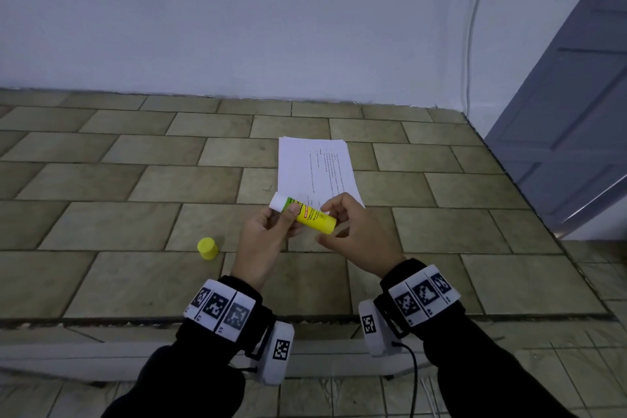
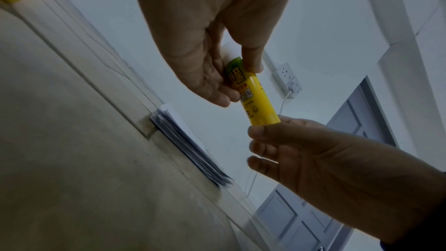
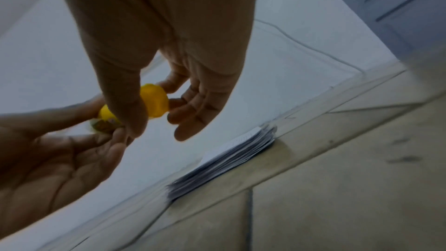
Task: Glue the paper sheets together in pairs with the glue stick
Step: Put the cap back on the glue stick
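Yellow cap upright on the tiled surface, far left. Left hand pinching the glue stick near its white tip; right hand fingers curled round its base. Paper stack lying just beyond.

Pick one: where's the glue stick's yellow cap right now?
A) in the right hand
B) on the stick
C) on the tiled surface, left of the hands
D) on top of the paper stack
C: the yellow cap stands on the tiled surface left of the left hand, while both hands hold the uncapped glue stick in front of the paper stack.
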`<action>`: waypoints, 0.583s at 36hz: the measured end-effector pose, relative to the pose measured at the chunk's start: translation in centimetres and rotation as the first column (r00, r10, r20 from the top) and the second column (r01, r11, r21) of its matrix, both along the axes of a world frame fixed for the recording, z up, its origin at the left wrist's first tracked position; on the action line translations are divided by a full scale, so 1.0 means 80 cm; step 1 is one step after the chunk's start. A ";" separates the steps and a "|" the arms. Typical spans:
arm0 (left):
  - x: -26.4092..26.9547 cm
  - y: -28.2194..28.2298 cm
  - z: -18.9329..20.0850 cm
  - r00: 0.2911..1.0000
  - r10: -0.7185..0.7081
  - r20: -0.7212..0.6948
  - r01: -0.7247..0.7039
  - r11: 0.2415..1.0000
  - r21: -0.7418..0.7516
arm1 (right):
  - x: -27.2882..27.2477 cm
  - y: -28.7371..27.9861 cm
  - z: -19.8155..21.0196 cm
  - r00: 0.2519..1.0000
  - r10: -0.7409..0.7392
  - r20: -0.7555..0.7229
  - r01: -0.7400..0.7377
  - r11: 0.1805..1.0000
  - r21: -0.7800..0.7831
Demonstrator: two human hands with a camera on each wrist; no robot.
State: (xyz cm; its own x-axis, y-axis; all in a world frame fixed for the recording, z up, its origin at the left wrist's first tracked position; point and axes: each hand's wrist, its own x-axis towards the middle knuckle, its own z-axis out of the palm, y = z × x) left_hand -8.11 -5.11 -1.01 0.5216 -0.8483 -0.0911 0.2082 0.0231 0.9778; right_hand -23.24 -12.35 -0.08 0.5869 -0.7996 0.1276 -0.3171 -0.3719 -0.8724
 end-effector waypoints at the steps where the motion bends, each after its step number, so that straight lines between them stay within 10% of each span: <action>1: 0.001 0.000 0.001 1.000 0.002 -0.011 -0.002 1.000 -0.007 | 0.001 -0.001 0.001 1.000 -0.002 -0.031 0.003 1.000 0.030; 8: 0.007 0.002 0.001 1.000 -0.001 0.000 0.001 1.000 -0.002 | -0.002 -0.008 0.012 0.996 0.084 0.014 -0.083 0.921 0.381; 21: 0.000 0.001 0.000 1.000 0.001 0.006 -0.001 1.000 0.017 | -0.001 -0.004 0.003 1.000 -0.015 -0.025 0.016 0.998 0.064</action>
State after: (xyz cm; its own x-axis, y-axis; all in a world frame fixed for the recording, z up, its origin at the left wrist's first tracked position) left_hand -8.11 -4.99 -0.98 0.5229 -0.8461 -0.1027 0.2025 0.0062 0.9793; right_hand -23.35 -12.67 0.18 0.5768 -0.8145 0.0618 -0.3437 -0.3106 -0.8862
